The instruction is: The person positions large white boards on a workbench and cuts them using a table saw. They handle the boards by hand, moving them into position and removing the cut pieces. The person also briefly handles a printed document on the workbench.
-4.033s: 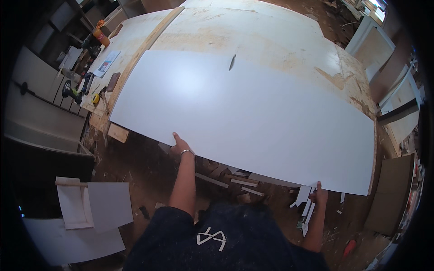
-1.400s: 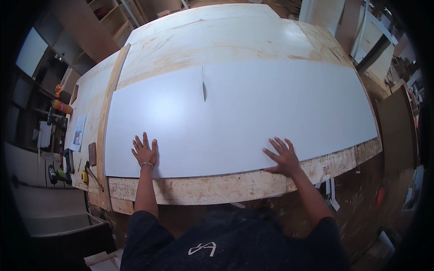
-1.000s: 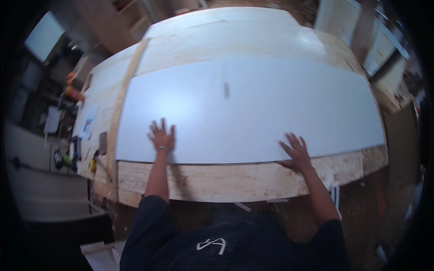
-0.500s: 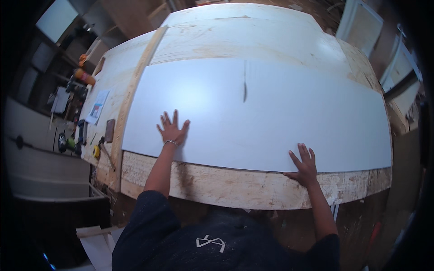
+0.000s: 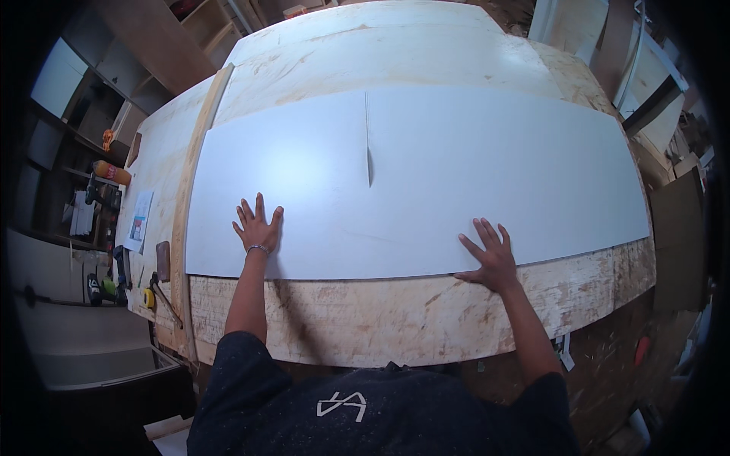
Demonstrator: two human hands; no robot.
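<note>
A large white panel [image 5: 426, 175] lies flat on a worn wooden worktable [image 5: 411, 319], leaving a strip of bare wood along the near side. A thin dark line or slit [image 5: 368, 159] runs in from the panel's far edge. My left hand [image 5: 257, 226] rests palm down on the panel's left part, fingers spread, a bracelet on the wrist. My right hand [image 5: 490, 257] is also spread, lying over the near edge on the right, its thumb by that edge. Left of the panel, a long wooden batten [image 5: 199, 152] runs front to back along its end.
On the table's left are a paper sheet [image 5: 138, 220], a brown block [image 5: 163, 260], a tape measure [image 5: 148, 298], a hammer-like tool [image 5: 163, 304], drills [image 5: 93, 190] and an orange bottle [image 5: 112, 171]. Cabinets [image 5: 144, 38] stand behind. Boards [image 5: 574, 26] lean at the right.
The panel overhung the near side four seconds ago, held at its edge by both hands; it now sits farther onto the table. Both hands have opened out flat on it.
</note>
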